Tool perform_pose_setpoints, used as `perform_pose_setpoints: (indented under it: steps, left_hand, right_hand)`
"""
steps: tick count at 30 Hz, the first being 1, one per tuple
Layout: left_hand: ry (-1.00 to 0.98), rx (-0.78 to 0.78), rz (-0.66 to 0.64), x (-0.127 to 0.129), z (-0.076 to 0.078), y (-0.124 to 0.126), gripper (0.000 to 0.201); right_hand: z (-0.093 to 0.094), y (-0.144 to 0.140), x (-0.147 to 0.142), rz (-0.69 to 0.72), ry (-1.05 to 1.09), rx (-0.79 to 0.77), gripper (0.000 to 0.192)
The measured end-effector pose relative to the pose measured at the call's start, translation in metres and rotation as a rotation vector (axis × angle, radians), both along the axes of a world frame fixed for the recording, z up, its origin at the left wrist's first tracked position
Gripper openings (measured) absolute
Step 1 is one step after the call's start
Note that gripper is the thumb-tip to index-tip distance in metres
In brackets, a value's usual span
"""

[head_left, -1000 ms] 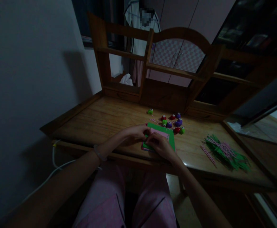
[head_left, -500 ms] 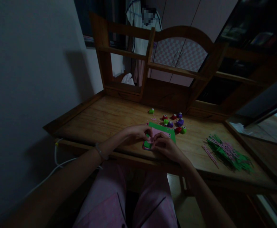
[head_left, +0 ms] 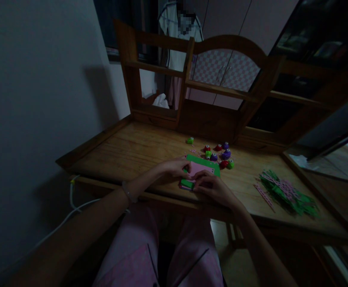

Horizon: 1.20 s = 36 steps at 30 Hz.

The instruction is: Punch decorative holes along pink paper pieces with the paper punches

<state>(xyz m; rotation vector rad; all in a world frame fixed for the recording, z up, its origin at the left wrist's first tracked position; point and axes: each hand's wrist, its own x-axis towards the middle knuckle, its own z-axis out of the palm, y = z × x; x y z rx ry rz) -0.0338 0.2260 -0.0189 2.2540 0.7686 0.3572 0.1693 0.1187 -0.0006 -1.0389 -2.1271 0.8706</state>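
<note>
A green paper sheet (head_left: pixel 210 165) lies near the front edge of the wooden desk (head_left: pixel 138 149), with a pink patterned paper piece (head_left: pixel 202 169) on top of it. My left hand (head_left: pixel 174 167) rests at the sheet's left edge, its fingertips touching the pink piece. My right hand (head_left: pixel 214 188) lies over the sheet's near right part, fingers pinching the pink piece's lower edge. Whether either hand truly grips the paper is hard to tell in the dim light.
Several small craft punches (head_left: pixel 221 154), red, purple and green, cluster just behind the sheet; one green punch (head_left: pixel 189 140) sits apart to the left. A pile of green and pink paper strips (head_left: pixel 284 191) lies at the right. A wooden shelf unit (head_left: pixel 192 83) rises behind.
My right hand slid slightly toward me and to the right, uncovering more of the pink piece. My left hand stayed at the sheet's left edge. The view shifted a little.
</note>
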Motion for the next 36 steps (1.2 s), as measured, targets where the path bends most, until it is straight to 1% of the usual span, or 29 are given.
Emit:
perform_pose_setpoints:
  steps: [4,7,12,14,18,21,23,25,27,29,30,32,36]
  left_hand:
    - [0.035,0.005,0.072,0.004,-0.004,0.000,0.026]
    - [0.047,0.027,0.071,0.004,-0.003,0.001,0.029]
    - [0.049,0.088,0.063,0.005,-0.003,-0.001,0.026]
    - [0.068,0.142,0.098,0.008,-0.003,-0.006,0.031]
    - [0.115,0.320,0.192,0.015,0.000,-0.022,0.040]
    - [0.175,0.413,0.231,0.021,0.002,-0.030,0.039]
    - [0.174,0.448,0.221,0.027,0.002,-0.029,0.034]
    - [0.156,0.407,0.154,0.033,0.000,-0.023,0.024]
    - [0.158,0.238,0.049,0.038,-0.002,-0.014,0.017]
    - [0.140,0.047,-0.039,0.041,-0.004,-0.005,0.017]
    - [0.129,-0.016,-0.064,0.042,-0.004,-0.001,0.018]
    - [0.120,-0.079,-0.083,0.043,-0.004,0.004,0.020]
    - [0.142,-0.135,-0.098,0.044,0.000,0.007,0.018]
  right_hand:
    - [0.005,-0.013,0.010,-0.024,-0.028,-0.014,0.007]
    - [0.008,-0.025,0.024,-0.049,-0.045,-0.040,0.006]
    - [0.005,-0.035,0.044,-0.076,-0.071,-0.042,0.008]
    - [0.005,-0.038,0.049,-0.080,-0.087,-0.042,0.010]
    - [0.009,-0.043,0.054,-0.103,-0.100,-0.079,0.014]
    - [0.015,-0.043,0.055,-0.153,-0.049,-0.080,0.025]
    - [0.016,-0.038,0.052,-0.189,-0.019,-0.022,0.027]
    - [0.014,-0.031,0.048,-0.194,-0.023,0.052,0.026]
    - [0.011,-0.022,0.041,-0.163,-0.049,0.089,0.023]
    - [0.008,-0.015,0.035,-0.125,-0.079,0.101,0.019]
    - [0.007,-0.011,0.032,-0.112,-0.092,0.105,0.017]
    - [0.005,-0.007,0.028,-0.096,-0.110,0.102,0.014]
    - [0.004,-0.002,0.028,-0.077,-0.100,0.070,0.012]
